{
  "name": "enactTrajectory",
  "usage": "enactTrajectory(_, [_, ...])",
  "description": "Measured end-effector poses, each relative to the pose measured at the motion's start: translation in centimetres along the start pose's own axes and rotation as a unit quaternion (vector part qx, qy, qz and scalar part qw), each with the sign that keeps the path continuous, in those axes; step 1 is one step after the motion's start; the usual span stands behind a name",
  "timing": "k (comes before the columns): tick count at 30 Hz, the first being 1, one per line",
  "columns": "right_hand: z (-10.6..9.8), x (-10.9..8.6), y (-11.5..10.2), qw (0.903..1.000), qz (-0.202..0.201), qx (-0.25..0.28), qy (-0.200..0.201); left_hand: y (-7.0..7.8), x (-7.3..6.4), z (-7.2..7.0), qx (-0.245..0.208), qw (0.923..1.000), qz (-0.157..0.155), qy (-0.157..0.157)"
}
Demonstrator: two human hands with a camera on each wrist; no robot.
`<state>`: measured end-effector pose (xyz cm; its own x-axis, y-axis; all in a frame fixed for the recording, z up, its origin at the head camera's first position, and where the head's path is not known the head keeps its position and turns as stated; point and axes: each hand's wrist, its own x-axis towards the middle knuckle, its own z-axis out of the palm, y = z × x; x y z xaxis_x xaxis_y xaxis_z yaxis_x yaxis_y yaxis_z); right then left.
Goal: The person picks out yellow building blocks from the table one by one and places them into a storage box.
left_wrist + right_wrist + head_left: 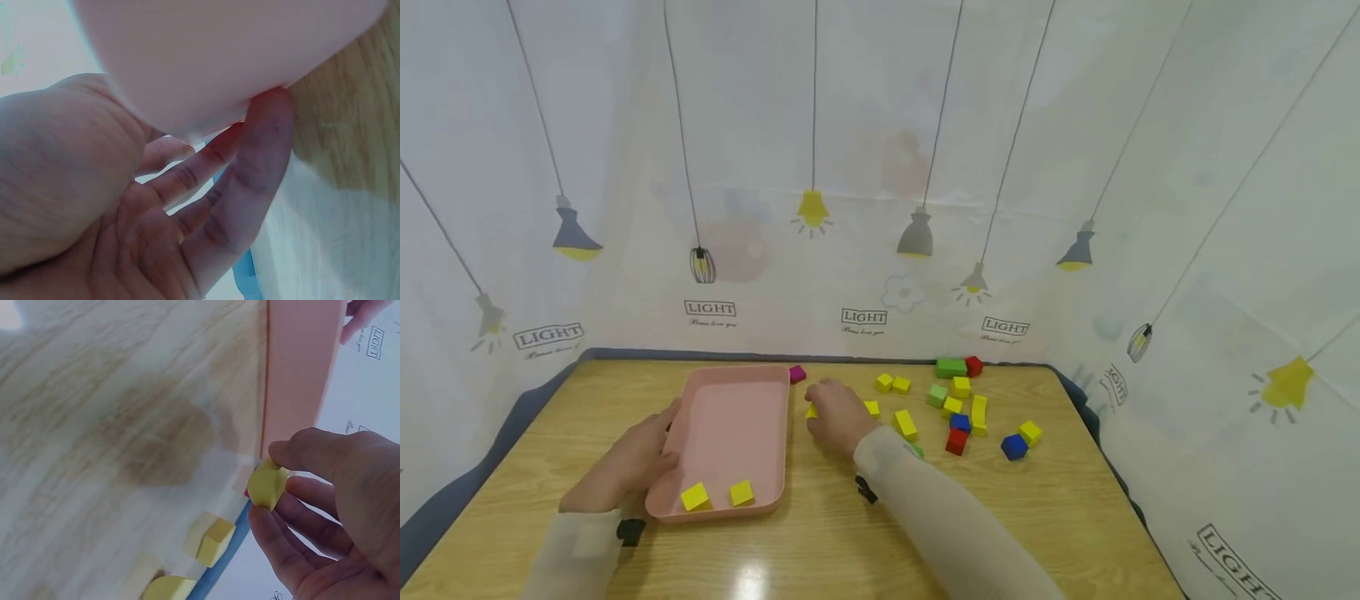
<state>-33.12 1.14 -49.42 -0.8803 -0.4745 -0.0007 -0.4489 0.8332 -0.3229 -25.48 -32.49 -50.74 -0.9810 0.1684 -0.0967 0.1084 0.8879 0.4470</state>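
A shallow pink tray (pixel 727 433) lies on the left part of the table, with two yellow blocks (pixel 742 493) inside near its front wall. My left hand (pixel 628 462) holds the tray's left side, thumb over the rim; in the left wrist view its fingers (pixel 269 134) touch the tray's outer wall from below. Right of the tray, my right hand (pixel 841 417) pinches a small yellow block (pixel 267 486) between thumb and fingertips. One side of that block looks rounded in the right wrist view. Another yellow block (pixel 216 542) sits on the table close by.
A magenta block (pixel 797 374) stands by the tray's back right corner. To the right are scattered yellow, green, red and blue blocks, among them a long yellow one (pixel 979 415), a green one (pixel 951 367) and a blue one (pixel 1014 447). A printed curtain (pixel 865 250) surrounds the table.
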Motion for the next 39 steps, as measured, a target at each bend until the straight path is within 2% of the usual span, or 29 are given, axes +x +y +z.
enactTrajectory(7, [-1.1,-0.1,-0.4,0.9997,-0.007,-0.009,0.023,-0.1,0.0,-0.1,0.000,1.0000,0.000,-0.002])
enactTrajectory(11, [-1.4,-0.2,-0.6,0.9980,-0.034,-0.021,0.049,-0.1,-0.1,-0.1,-0.006,1.0000,-0.002,-0.003])
enactTrajectory(16, [-1.8,-0.3,-1.4,0.9970,-0.046,-0.012,0.060,-0.4,-0.1,-0.1,-0.001,0.9999,0.014,0.007])
enactTrajectory(23, [-2.0,-0.4,-3.5,0.9966,-0.062,-0.015,0.051,-0.5,0.1,-0.1,0.022,0.9988,0.036,0.025])
enactTrajectory(32, [-1.1,-0.2,-6.7,0.9992,-0.038,0.013,0.000,-0.1,0.2,-0.1,0.012,0.9996,0.020,0.018])
enactTrajectory(39, [0.5,0.2,-9.1,0.9960,-0.077,-0.046,-0.003,-0.1,0.4,-0.1,0.009,0.9999,0.003,0.007])
